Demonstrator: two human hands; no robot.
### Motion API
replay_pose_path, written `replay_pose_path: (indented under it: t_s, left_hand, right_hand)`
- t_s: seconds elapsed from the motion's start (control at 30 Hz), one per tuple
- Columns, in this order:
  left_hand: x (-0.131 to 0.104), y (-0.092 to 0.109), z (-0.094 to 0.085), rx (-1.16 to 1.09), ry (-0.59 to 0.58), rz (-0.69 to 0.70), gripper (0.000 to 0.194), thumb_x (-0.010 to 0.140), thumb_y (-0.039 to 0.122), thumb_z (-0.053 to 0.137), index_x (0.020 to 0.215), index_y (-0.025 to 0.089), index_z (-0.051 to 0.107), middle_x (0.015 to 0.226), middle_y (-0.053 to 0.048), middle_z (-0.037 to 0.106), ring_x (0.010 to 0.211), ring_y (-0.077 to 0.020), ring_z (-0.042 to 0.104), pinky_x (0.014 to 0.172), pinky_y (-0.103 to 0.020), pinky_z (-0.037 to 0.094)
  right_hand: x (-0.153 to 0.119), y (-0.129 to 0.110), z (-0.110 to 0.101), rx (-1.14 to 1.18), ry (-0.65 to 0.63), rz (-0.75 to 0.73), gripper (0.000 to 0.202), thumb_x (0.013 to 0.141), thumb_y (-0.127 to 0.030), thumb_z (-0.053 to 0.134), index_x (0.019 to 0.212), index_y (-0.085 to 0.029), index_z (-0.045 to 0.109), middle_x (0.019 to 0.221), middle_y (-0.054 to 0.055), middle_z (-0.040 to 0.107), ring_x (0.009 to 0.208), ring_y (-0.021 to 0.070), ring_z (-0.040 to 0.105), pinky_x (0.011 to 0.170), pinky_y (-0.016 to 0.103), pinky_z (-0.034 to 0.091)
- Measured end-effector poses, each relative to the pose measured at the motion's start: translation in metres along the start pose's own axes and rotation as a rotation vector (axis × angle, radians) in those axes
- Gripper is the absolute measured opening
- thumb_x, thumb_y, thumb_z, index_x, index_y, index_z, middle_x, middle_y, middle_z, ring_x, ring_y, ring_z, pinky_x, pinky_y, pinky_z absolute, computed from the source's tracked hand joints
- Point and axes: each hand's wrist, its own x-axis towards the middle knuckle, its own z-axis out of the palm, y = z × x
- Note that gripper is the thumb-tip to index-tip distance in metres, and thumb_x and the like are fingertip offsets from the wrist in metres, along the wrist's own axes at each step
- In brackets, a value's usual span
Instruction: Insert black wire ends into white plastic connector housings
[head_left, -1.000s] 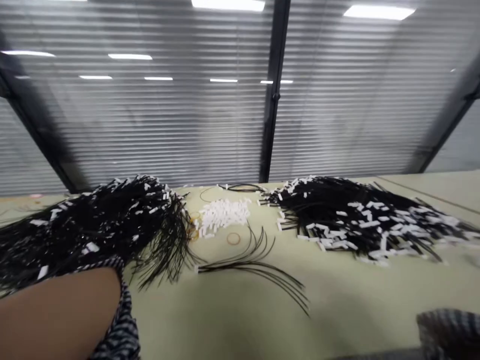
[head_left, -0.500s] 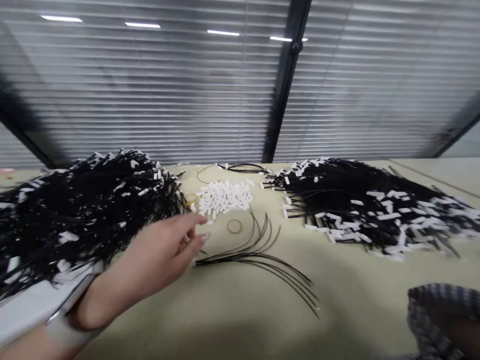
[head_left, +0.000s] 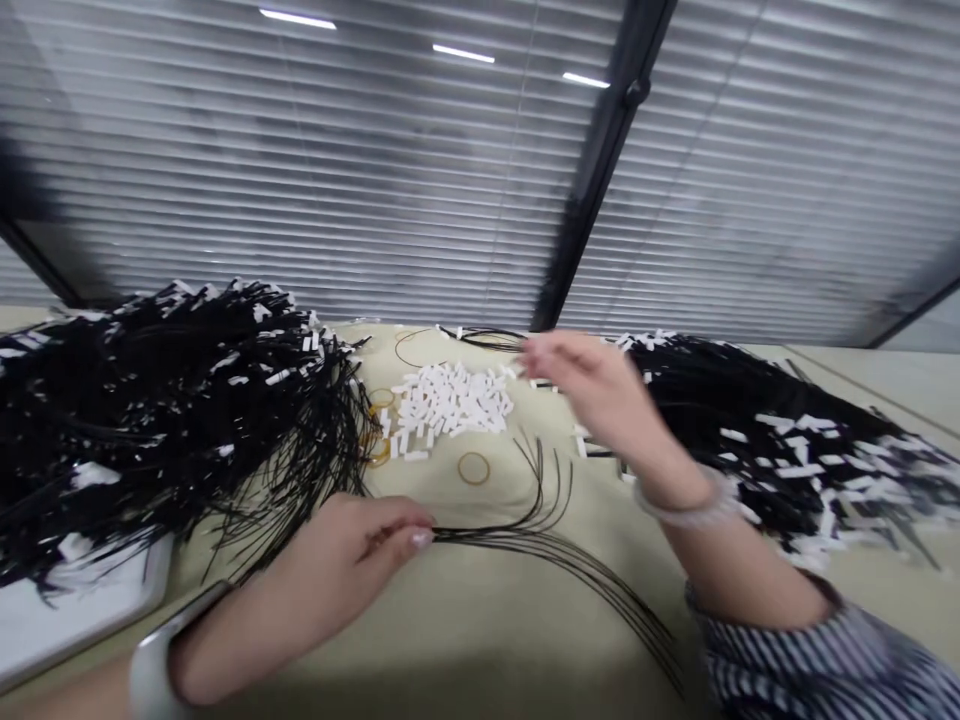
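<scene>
My left hand (head_left: 382, 535) pinches the gathered end of a small bundle of thin black wires (head_left: 525, 537). Their loose ends fan out to the right over the table, some curving up and some down. A pile of short white sleeve-like pieces (head_left: 454, 400) lies just beyond them. To the right of that pile, my right hand (head_left: 585, 375) hovers, slightly blurred, its fingertips drawn together. Whether anything sits between those fingertips is too small to make out. A tan rubber band (head_left: 473, 468) rests between the pile and the wires.
Large heaps of black wires with white ends lie at left (head_left: 247, 400) and right (head_left: 720, 385). A white tray-like item (head_left: 112, 610) shows under the left heap. More rubber bands (head_left: 379, 450) lie near it. Window blinds (head_left: 337, 200) stand behind the pale table (head_left: 487, 640).
My right hand has come in from the lower right edge to beside the white pile. My left hand has shifted slightly right and down and now grips the wires' gathered end.
</scene>
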Motion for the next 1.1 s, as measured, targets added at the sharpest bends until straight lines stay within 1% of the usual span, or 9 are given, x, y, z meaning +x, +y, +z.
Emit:
replay_pose_path:
  t_s: [0.1,0.17,0.23,0.33,0.47,0.6,0.8,0.9,1.1]
  left_hand:
    - [0.006,-0.005,0.014,-0.019,0.147,0.022,0.023,0.083,0.033,0.048,0.086,0.024,0.069,0.083,0.0,0.071,0.07,-0.0151,0.063,0.062,-0.023,0.046]
    - [0.01,-0.005,0.022,-0.027,0.228,0.015,0.022,0.083,0.032,0.049,0.09,0.024,0.067,0.086,-0.001,0.07,0.071,-0.0145,0.062,0.063,-0.023,0.046]
    - [0.014,-0.002,0.026,-0.069,0.252,-0.018,0.024,0.083,0.03,0.048,0.1,0.023,0.063,0.081,-0.001,0.068,0.065,-0.0133,0.059,0.059,-0.023,0.045]
    - [0.021,0.003,0.029,-0.256,0.187,-0.132,0.033,0.081,0.027,0.048,0.113,0.02,0.052,0.071,0.001,0.061,0.056,-0.0118,0.056,0.055,-0.024,0.044]
    - [0.031,0.002,0.036,-0.595,0.012,-0.335,0.023,0.078,0.025,0.048,0.098,0.014,0.053,0.067,0.002,0.057,0.053,-0.0117,0.057,0.053,-0.025,0.046]
    - [0.033,-0.006,0.044,-0.755,-0.007,-0.348,0.017,0.077,0.028,0.052,0.089,0.016,0.051,0.061,0.004,0.054,0.056,-0.0115,0.057,0.06,-0.026,0.046]
    - [0.028,-0.012,0.048,-0.728,0.021,-0.329,0.017,0.077,0.03,0.053,0.086,0.016,0.052,0.063,0.005,0.053,0.058,-0.0114,0.057,0.059,-0.025,0.044]
    - [0.025,-0.011,0.048,-0.664,0.029,-0.321,0.017,0.079,0.029,0.051,0.09,0.016,0.053,0.061,0.003,0.057,0.061,-0.0128,0.056,0.061,-0.025,0.042]
    - [0.023,-0.011,0.052,-0.708,0.071,-0.309,0.013,0.078,0.028,0.053,0.084,0.016,0.053,0.064,0.003,0.056,0.059,-0.0116,0.057,0.058,-0.023,0.043]
  right_hand:
    - [0.004,0.011,0.029,-0.098,-0.153,-0.013,0.02,0.088,-0.027,0.047,0.09,-0.014,0.061,0.087,0.004,0.062,0.081,0.0122,0.058,0.077,0.031,0.047]
    - [0.004,0.02,0.05,-0.181,-0.242,-0.008,0.019,0.086,-0.028,0.05,0.083,-0.014,0.063,0.083,0.004,0.062,0.081,0.0126,0.057,0.078,0.03,0.045]
    - [0.002,0.026,0.067,-0.26,-0.31,-0.001,0.022,0.084,-0.033,0.052,0.084,-0.013,0.061,0.085,0.004,0.061,0.082,0.0137,0.057,0.077,0.032,0.046]
    - [0.001,0.028,0.079,-0.368,-0.366,0.006,0.024,0.085,-0.035,0.051,0.088,-0.012,0.059,0.09,0.004,0.06,0.083,0.0138,0.056,0.075,0.033,0.047]
    - [0.001,0.026,0.082,-0.482,-0.355,0.014,0.02,0.087,-0.03,0.048,0.092,-0.012,0.057,0.094,0.005,0.058,0.087,0.0147,0.055,0.078,0.035,0.046]
    - [0.0,0.024,0.08,-0.511,-0.364,-0.017,0.019,0.087,-0.029,0.047,0.092,-0.012,0.056,0.09,0.004,0.058,0.087,0.015,0.055,0.08,0.036,0.045]
    - [-0.006,0.03,0.083,-0.442,-0.369,-0.009,0.018,0.087,-0.026,0.047,0.097,-0.013,0.056,0.091,0.004,0.058,0.085,0.0143,0.056,0.076,0.033,0.045]
    - [-0.009,0.035,0.086,-0.391,-0.358,-0.004,0.017,0.088,-0.022,0.045,0.091,-0.013,0.058,0.09,0.004,0.058,0.086,0.0142,0.055,0.077,0.032,0.044]
    - [-0.007,0.039,0.083,-0.295,-0.313,0.012,0.02,0.087,-0.013,0.038,0.088,-0.012,0.058,0.092,0.011,0.057,0.09,0.0183,0.051,0.081,0.032,0.039]
